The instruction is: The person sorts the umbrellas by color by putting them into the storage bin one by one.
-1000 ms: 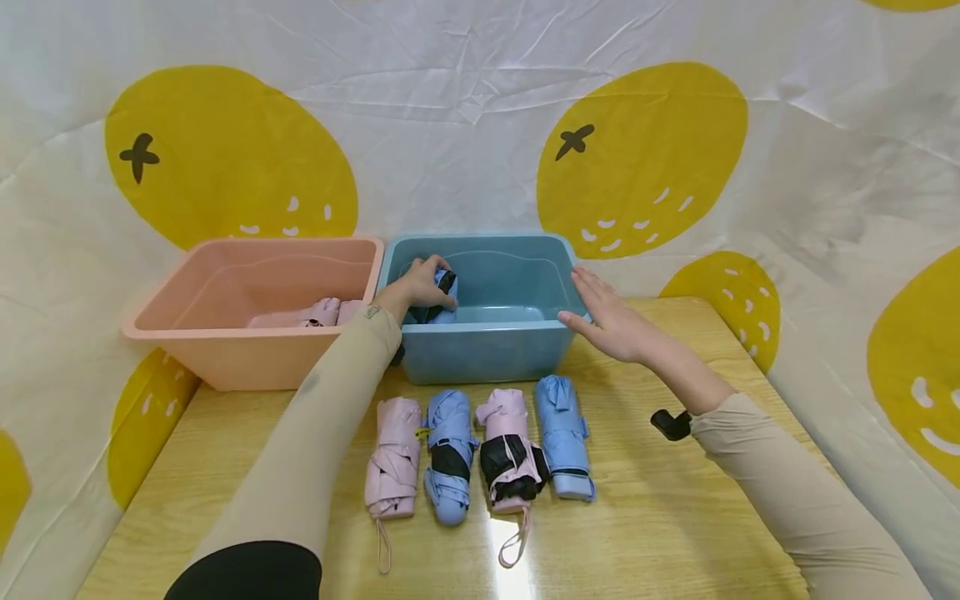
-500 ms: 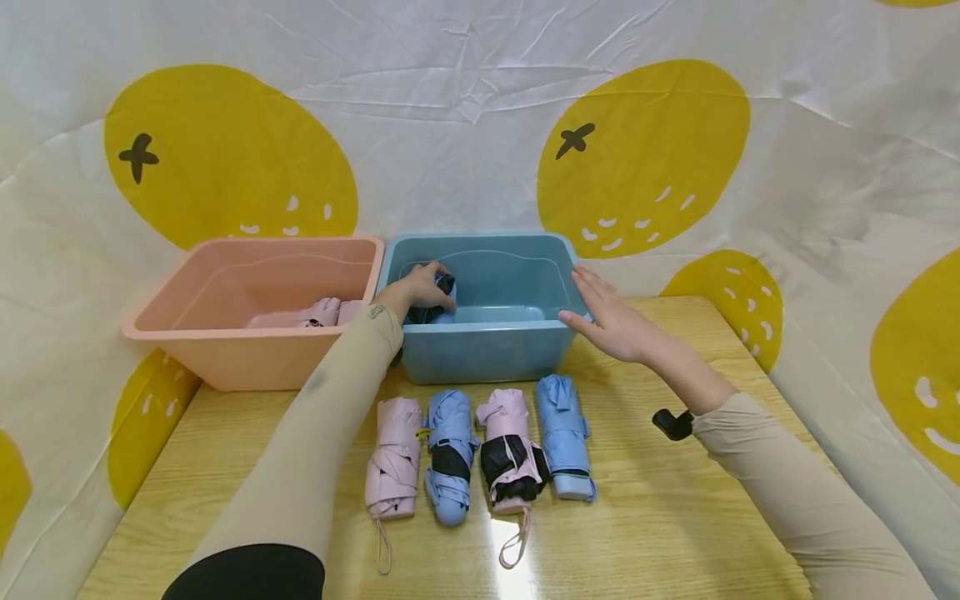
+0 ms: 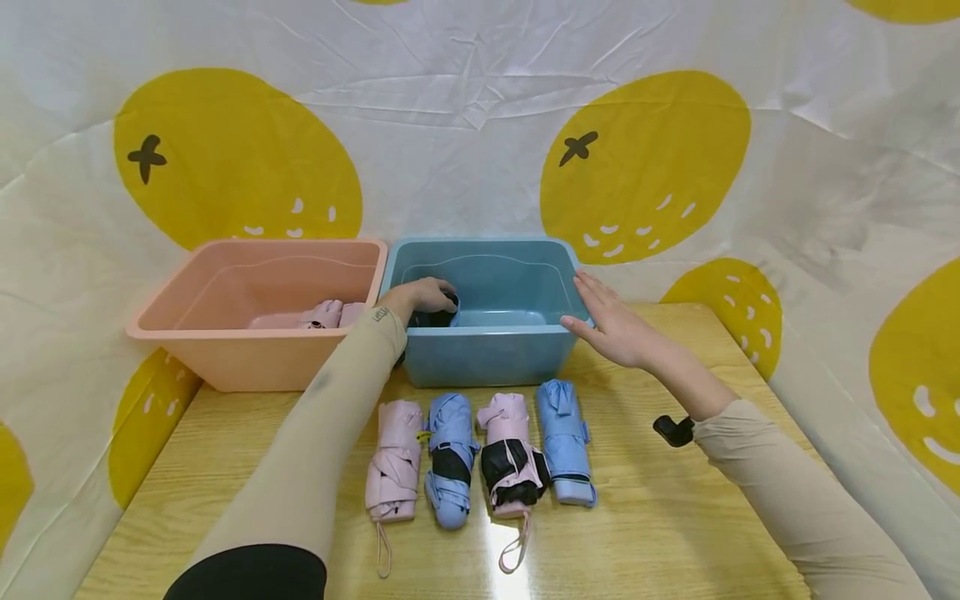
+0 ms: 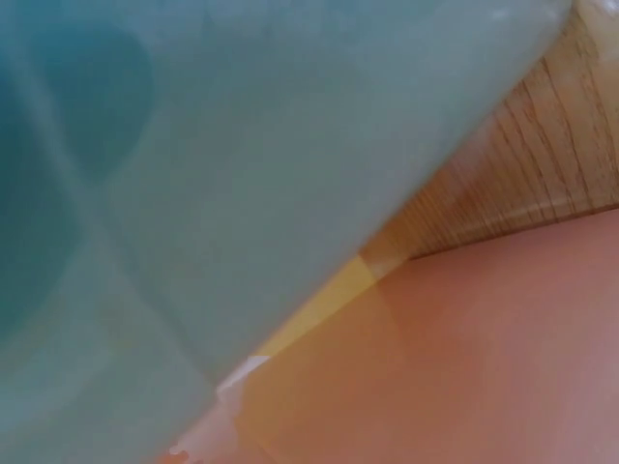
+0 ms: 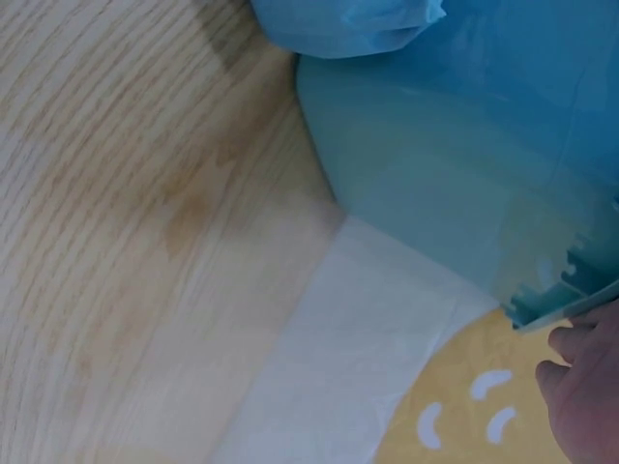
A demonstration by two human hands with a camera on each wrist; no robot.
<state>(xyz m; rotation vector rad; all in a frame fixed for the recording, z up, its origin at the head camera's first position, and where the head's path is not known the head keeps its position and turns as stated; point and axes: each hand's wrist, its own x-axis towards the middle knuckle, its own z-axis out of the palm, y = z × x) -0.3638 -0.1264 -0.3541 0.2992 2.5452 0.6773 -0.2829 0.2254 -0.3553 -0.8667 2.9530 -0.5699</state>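
In the head view my left hand point(image 3: 422, 297) reaches over the near left rim of the blue bin point(image 3: 487, 357). It holds a folded blue umbrella point(image 3: 446, 317) with a black part, low inside at the left end; most of it is hidden by hand and rim. With fingers straight, my right hand point(image 3: 618, 332) rests against the bin's right rim and holds nothing. The right wrist view has that right hand point(image 5: 590, 391) at the rim's edge. Only bin walls show in the left wrist view, not the left hand.
Left of the blue bin stands a pink bin point(image 3: 255, 362) with folded pink umbrellas point(image 3: 324, 314) inside. A row on the wooden table point(image 3: 660, 500) holds a pink umbrella point(image 3: 395, 458), a blue one point(image 3: 450, 458), a pink-and-black one point(image 3: 512, 458) and another blue one point(image 3: 564, 442).
My left hand has sunk lower into the blue bin with the umbrella, which now shows less above the rim. The right hand stays at the right rim.
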